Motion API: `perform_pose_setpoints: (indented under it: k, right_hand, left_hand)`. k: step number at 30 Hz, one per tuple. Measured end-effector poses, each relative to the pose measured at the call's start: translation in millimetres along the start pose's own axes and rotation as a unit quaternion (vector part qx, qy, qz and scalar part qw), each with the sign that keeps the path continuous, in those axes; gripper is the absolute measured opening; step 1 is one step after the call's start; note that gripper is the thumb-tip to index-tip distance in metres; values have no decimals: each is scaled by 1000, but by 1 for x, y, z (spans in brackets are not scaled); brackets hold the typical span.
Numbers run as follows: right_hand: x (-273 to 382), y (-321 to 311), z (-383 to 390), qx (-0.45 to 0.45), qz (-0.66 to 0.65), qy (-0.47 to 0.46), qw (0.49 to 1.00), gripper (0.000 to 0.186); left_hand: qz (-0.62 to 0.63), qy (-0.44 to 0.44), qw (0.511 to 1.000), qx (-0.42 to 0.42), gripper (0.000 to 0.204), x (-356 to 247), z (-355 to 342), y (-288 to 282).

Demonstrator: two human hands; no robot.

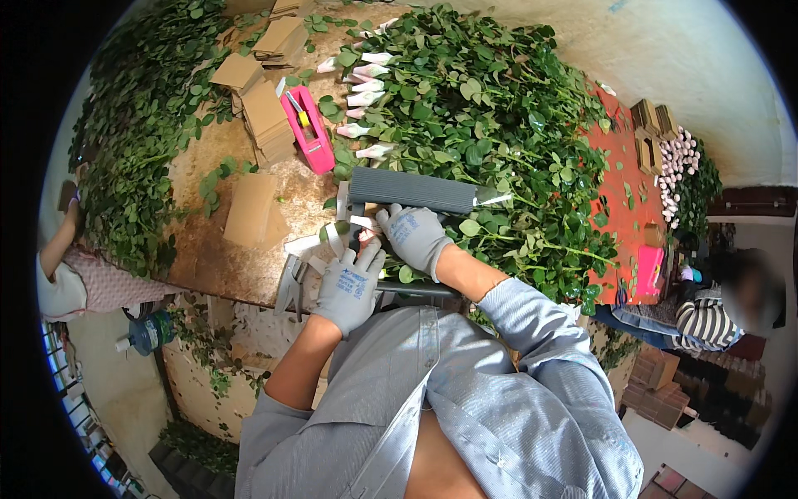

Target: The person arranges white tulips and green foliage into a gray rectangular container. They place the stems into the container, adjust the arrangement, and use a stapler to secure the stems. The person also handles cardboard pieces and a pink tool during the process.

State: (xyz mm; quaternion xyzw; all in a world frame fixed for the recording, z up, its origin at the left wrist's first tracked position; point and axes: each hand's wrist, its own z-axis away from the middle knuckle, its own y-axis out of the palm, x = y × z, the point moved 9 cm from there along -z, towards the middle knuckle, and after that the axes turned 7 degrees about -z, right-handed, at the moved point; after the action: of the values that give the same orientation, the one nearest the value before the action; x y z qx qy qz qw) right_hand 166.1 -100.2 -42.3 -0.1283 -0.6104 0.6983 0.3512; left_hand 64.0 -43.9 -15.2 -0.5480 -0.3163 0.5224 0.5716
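Both my hands wear grey gloves with blue print and work close together at the table's near edge. My left hand has its fingertips at a small pale pink and red piece, perhaps a rose bud, among white strips. Its grip is partly hidden. Just right and a little farther, my right hand curls its fingers below a dark grey ridged block; whatever they hold is hidden. Beyond the block lie leafy rose stems, their pale pink buds pointing left.
A pink tape dispenser stands by stacked cardboard pieces. One cardboard sheet lies nearer. More foliage heaps at left, beside another person's arm. At right are a red tabletop, bundled roses and another person.
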Motion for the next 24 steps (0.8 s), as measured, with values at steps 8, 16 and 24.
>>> perform_pose_setpoints:
  k: [8, 16, 24]
  right_hand:
    - [-4, 6, -2, 15, -30, -29, 999, 27]
    - [-8, 10, -2, 1, -25, -10, 1000, 27]
    - [-15, 7, 3, -20, -67, 2, 998, 24]
  left_hand:
    - [198, 34, 977, -71, 63, 21, -5, -22]
    - [95, -61, 991, -73, 40, 71, -47, -15]
    - [36, -86, 993, -76, 24, 83, -54, 6]
